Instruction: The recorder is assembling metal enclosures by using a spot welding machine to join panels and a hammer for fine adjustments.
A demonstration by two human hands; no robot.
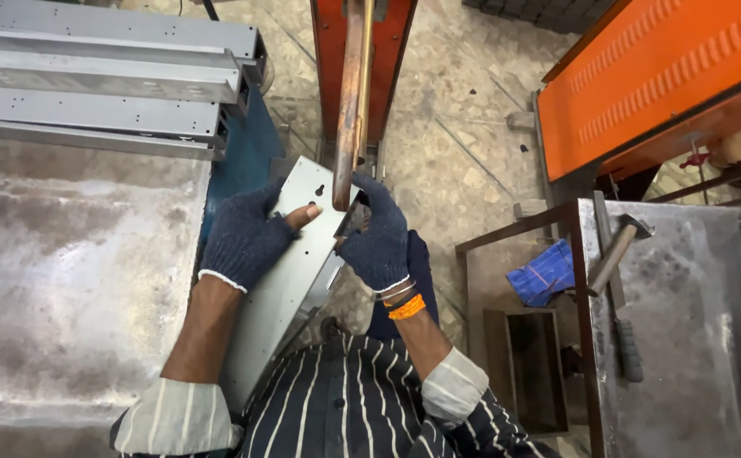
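Sheet-metal panel [290, 271] lies centre, its far edge under the copper electrode arm [349, 110]. Left hand [247, 242] and right hand [379, 242] both grip it. Positioning step; next move likely requires steady alignment.

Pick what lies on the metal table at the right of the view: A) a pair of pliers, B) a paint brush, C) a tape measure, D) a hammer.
D: a hammer lies on the metal table, its head near the table's upper left corner and its dark grip pointing down toward the near edge.
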